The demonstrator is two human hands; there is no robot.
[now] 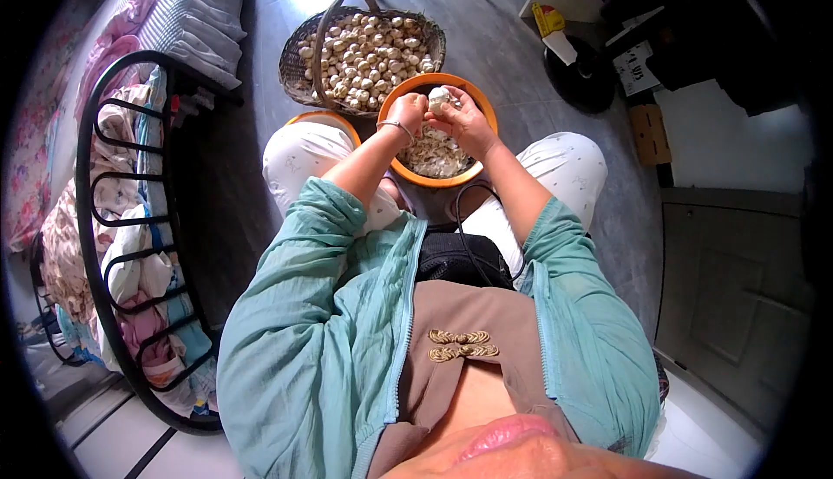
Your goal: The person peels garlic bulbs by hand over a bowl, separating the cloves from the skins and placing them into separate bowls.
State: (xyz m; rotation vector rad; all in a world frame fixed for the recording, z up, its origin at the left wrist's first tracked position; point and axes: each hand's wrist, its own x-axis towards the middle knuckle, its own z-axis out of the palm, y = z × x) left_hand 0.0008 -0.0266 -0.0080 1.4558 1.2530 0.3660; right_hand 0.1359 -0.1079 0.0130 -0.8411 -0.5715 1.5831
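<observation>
Over an orange-rimmed basin [490,113] my right hand [468,123] holds a whitish garlic bulb [441,100] between its fingers. Just beside the bulb is my left hand [406,116], a bracelet on its wrist and its fingers curled closed; what they pinch, if anything, is too small to make out. Pale peelings and pieces [436,154] lie in the basin beneath both hands. Behind it stands a woven basket [295,75] with a tall handle, heaped with many garlic bulbs [369,52].
A second orange-rimmed container [347,123] sits partly behind my left knee. On the left, a black metal bed frame [87,175] has clothes and bedding behind it. A round black object [580,80] and a small cardboard box [649,134] are on the right.
</observation>
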